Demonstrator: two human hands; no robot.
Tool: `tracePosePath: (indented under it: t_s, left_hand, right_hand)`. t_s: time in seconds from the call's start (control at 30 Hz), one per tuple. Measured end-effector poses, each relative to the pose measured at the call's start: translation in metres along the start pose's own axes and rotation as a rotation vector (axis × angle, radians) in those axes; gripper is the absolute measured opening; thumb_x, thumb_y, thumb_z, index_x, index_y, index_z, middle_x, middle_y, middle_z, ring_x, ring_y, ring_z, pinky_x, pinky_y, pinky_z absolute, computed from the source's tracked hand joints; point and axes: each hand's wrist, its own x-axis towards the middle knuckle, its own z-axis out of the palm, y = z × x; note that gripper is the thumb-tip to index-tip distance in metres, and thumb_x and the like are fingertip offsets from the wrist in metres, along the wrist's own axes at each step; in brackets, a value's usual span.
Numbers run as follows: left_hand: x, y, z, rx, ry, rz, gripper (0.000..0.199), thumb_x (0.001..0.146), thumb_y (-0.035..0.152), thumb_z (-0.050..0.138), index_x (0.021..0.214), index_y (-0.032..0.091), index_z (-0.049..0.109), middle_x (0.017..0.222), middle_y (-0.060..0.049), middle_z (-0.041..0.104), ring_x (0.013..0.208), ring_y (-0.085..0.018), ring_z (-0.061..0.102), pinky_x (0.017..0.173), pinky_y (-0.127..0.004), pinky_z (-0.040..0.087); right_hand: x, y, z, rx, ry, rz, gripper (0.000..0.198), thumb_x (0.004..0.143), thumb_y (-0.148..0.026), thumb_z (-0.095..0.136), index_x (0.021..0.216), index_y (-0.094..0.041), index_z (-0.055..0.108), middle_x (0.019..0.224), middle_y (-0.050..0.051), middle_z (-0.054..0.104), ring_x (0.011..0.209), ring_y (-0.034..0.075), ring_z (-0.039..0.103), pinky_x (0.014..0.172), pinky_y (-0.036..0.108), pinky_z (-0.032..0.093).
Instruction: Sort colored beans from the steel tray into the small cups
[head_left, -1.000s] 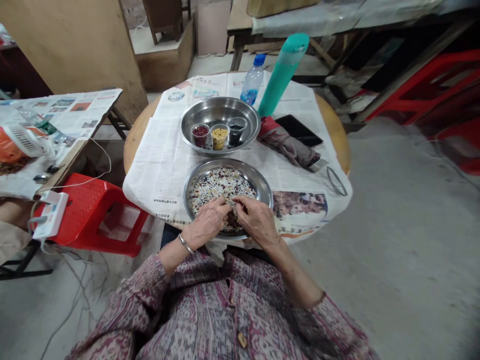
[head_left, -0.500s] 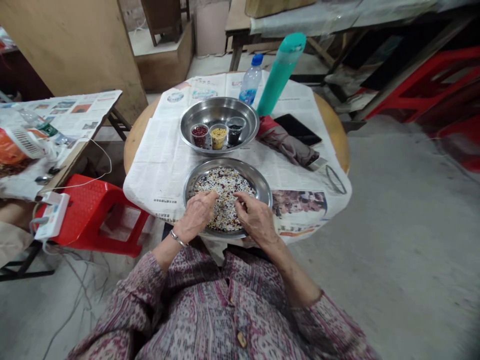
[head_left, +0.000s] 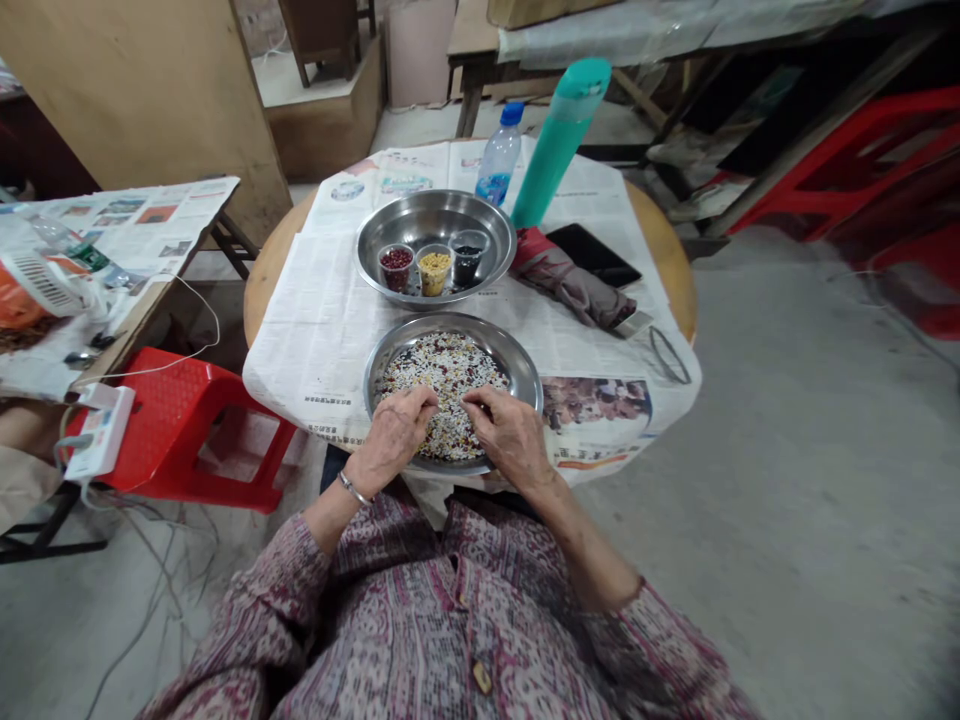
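Observation:
A steel basin (head_left: 530,385) of mixed white, yellow, dark red and black beans or grains (head_left: 450,365) sits at the table's near edge. Over its left side is my left hand (head_left: 396,432), fingertips pinched together just above the mix. My right hand (head_left: 514,436) hovers over the right side, its thumb and fingers also in a pinch; whatever is between the fingertips is too small to see. Just beyond, a second steel basin (head_left: 379,222) holds a cup of red beans (head_left: 396,268), a cup of yellow beans (head_left: 433,272) and a cup of black beans (head_left: 467,260).
Newspaper (head_left: 300,330) covers the round table. Behind the basins stand a water bottle (head_left: 499,160) and a tall green bottle (head_left: 562,140). To the right lie a folded umbrella (head_left: 566,285) and a dark flat device (head_left: 596,255). A red stool (head_left: 172,420) with a power strip (head_left: 101,435) is at left.
My right thumb and fingers have drawn closer together into a pinch. My left hand stays over the basin, its fingertips shifted slightly. The basins and cups remain in place.

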Motion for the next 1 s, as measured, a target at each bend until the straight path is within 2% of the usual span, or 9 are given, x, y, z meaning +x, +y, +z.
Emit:
tracePosePath:
  t_s: [0.27,0.47,0.8,1.0]
  left_hand:
    - [0.002,0.0056,-0.0051,0.004,0.037,-0.028,0.012,0.095,0.013,0.057,0.089,0.019,0.065,0.093,-0.003,0.063,0.09,-0.016,0.06,0.09,-0.03,0.05]
    - [0.0017,0.0034,-0.0021,0.005,0.0,-0.002,0.013,0.096,0.011,0.054,0.092,0.018,0.064,0.087,-0.002,0.066,0.09,-0.015,0.061,0.088,-0.029,0.051]
    - [0.0001,0.0069,-0.0052,0.0,-0.003,0.015,0.02,0.093,0.006,0.054,0.103,0.019,0.064,0.098,-0.003,0.07,0.097,-0.016,0.064,0.094,-0.031,0.052]
    - [-0.0019,0.0012,0.0004,-0.022,-0.033,0.018,0.006,0.094,0.016,0.061,0.095,0.02,0.064,0.091,0.0,0.071,0.091,-0.016,0.066,0.089,-0.031,0.052]
  right_hand:
    - [0.0018,-0.0008,-0.0027,0.014,0.013,-0.085,0.018,0.093,-0.023,0.051,0.085,-0.021,0.067,0.088,0.007,0.07,0.088,0.022,0.065,0.081,0.033,0.048]
    - [0.0011,0.0015,-0.0008,0.047,-0.017,-0.069,0.019,0.091,-0.021,0.05,0.086,-0.021,0.068,0.088,0.007,0.071,0.084,0.021,0.066,0.078,0.033,0.049]
    - [0.0008,0.0027,0.0008,0.076,-0.018,-0.062,0.023,0.087,-0.015,0.048,0.091,-0.022,0.069,0.093,0.007,0.073,0.089,0.023,0.068,0.083,0.036,0.052]
    - [0.0006,0.0007,-0.0008,0.056,-0.021,-0.072,0.021,0.088,-0.016,0.048,0.09,-0.021,0.068,0.092,0.007,0.072,0.089,0.022,0.067,0.082,0.034,0.051]
